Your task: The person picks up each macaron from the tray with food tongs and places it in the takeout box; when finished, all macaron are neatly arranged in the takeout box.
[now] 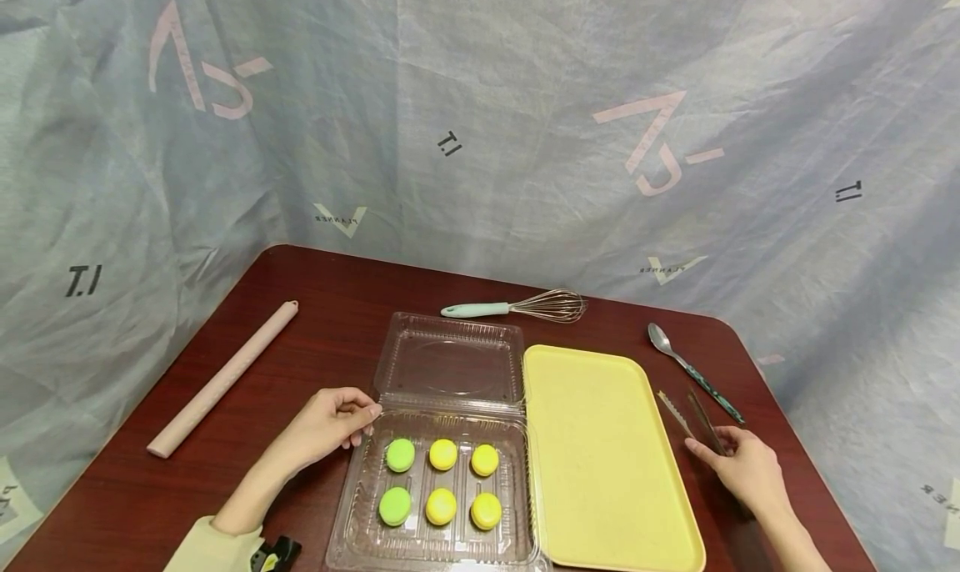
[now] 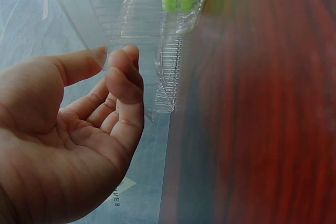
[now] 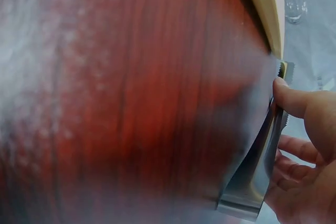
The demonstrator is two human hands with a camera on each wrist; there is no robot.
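Note:
A clear plastic clamshell box (image 1: 348,505) lies with its lid (image 1: 450,363) folded back, away from me. Inside are two green macarons (image 1: 395,506) and several yellow ones (image 1: 441,506), in rows. My left hand (image 1: 326,426) pinches the box's left edge near the hinge between thumb and index finger; the left wrist view shows this pinch (image 2: 107,59) close up. On the right, beyond the tray, my right hand (image 1: 753,472) holds metal tongs (image 1: 705,422), their serrated tips apart and pointing away from me. In the right wrist view the tongs (image 3: 254,174) show their bent end.
A yellow tray (image 1: 600,455) lies right of the box, touching or slightly under its edge. Behind the lid rests a whisk (image 1: 480,309). A spoon (image 1: 697,376) lies at the right, beyond the tongs. A pale pink rolling pin (image 1: 225,380) lies at the left on the dark wooden table (image 1: 330,297).

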